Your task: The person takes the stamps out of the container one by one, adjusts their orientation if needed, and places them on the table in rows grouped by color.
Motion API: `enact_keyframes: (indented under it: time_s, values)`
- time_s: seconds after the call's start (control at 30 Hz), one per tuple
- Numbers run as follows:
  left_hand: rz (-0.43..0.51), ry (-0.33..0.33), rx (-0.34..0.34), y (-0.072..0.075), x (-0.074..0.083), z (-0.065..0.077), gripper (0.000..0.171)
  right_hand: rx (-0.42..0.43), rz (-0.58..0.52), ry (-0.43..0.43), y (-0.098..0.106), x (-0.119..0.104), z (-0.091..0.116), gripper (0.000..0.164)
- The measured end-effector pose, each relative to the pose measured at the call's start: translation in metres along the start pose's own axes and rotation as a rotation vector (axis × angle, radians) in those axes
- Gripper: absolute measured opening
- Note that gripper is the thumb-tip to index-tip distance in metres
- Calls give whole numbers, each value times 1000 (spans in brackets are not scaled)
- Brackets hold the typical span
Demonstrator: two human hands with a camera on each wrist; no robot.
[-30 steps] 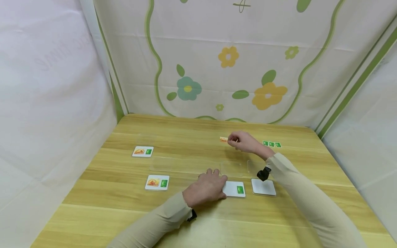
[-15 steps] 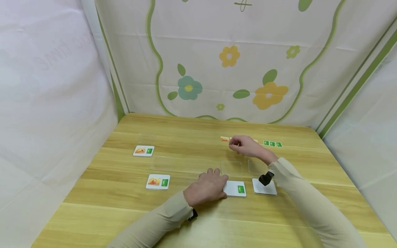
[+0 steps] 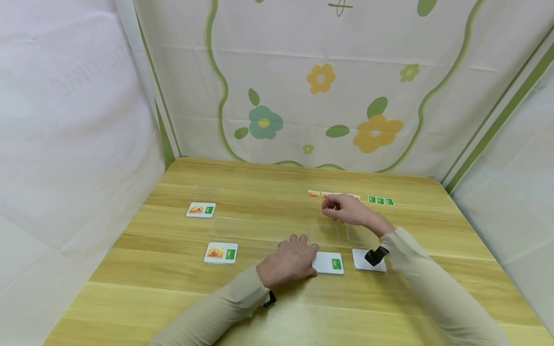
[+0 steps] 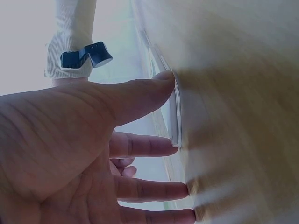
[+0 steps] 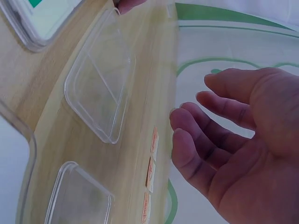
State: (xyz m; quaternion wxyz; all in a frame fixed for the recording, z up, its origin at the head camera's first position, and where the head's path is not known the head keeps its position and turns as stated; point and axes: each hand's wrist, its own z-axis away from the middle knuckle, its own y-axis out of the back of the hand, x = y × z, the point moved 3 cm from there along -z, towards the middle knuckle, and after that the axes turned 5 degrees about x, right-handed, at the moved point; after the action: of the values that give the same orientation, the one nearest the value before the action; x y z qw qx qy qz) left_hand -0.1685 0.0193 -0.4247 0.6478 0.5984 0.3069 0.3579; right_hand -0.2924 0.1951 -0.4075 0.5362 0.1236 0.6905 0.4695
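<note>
My left hand (image 3: pixel 291 262) rests on the table at the left side of a white card (image 3: pixel 325 263) with a green picture at its right end. In the left wrist view its thumb and index fingertip touch that card's edge (image 4: pixel 176 114), while the other straight fingers reach the tabletop. My right hand (image 3: pixel 348 210) hovers over the far part of the table, just in front of a row of small orange picture pieces (image 3: pixel 313 193). Nothing shows between its loosely curled fingers (image 5: pixel 187 154) in the right wrist view.
Three small green pieces (image 3: pixel 380 201) lie at the back right. Clear plastic covers (image 5: pixel 100 84) lie beyond the cards. A blank white card (image 3: pixel 363 262) sits partly under the right wrist camera. Two cards with orange and green pictures, one nearer (image 3: pixel 221 253) and one farther (image 3: pixel 201 210), lie left.
My right hand has drawn back slightly towards me and to the right, uncovering more of the orange row. My left hand has stayed at the card.
</note>
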Motion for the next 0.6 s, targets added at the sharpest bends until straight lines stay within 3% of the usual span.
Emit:
enact_keyframes:
  time_s: [0.3, 0.6]
  values:
    - [-13, -8, 6, 1, 0, 0, 45, -51, -63, 6, -3, -7, 12, 23]
    - [-13, -2, 11, 1, -1, 0, 44, -26, -49, 29, -5, -8, 22, 23]
